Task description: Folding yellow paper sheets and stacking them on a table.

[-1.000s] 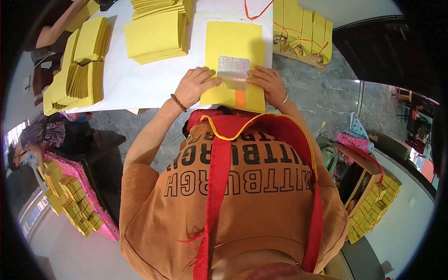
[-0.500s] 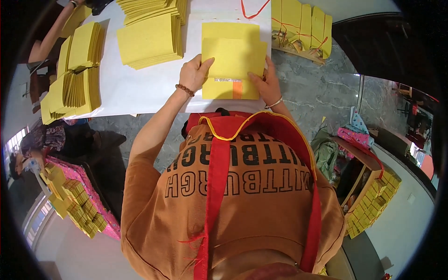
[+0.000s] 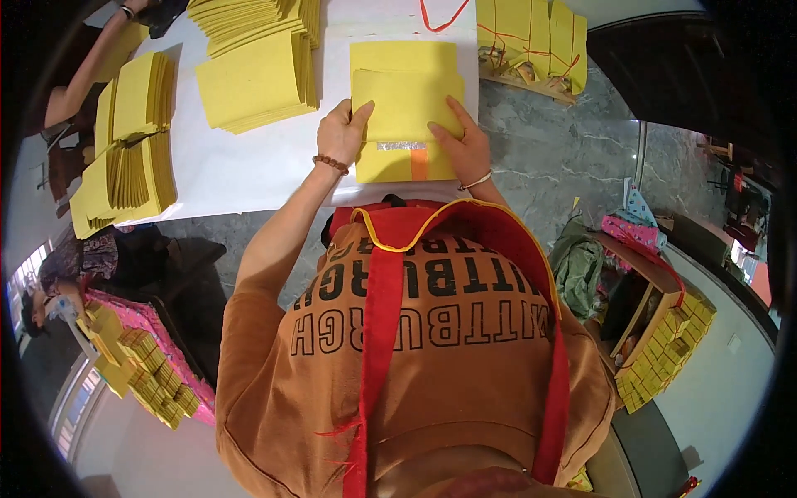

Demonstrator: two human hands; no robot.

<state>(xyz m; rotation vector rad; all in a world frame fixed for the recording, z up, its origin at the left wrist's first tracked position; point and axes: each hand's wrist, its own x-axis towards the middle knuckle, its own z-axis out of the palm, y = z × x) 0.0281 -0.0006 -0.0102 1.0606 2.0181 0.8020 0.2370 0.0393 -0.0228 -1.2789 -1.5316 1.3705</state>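
Observation:
Directly before me on the white-covered table, a yellow paper sheet [image 3: 407,100] lies over a yellow paper stack [image 3: 382,170], set slightly askew. Below its near edge show a silver patch [image 3: 400,146] and an orange strip [image 3: 419,164]. My left hand [image 3: 340,137] grips the left edges, thumb on top and fingers along the side. At the right edge, my right hand [image 3: 466,151] rests on the sheet with thumb and forefinger spread apart. Its other fingers are mostly hidden.
Thick yellow paper stacks [image 3: 257,83] stand left of my hands, with more stacks [image 3: 137,104] farther left. Bundles tied with red string [image 3: 531,41] stand beyond the right edge. A red cord [image 3: 444,21] lies at the back. Another person's arm [image 3: 91,66] reaches in at far left.
My right forefinger has come from the sheet's right edge onto its top, and that hand has shifted slightly left. My left hand keeps its grip. The whole view has shifted slightly.

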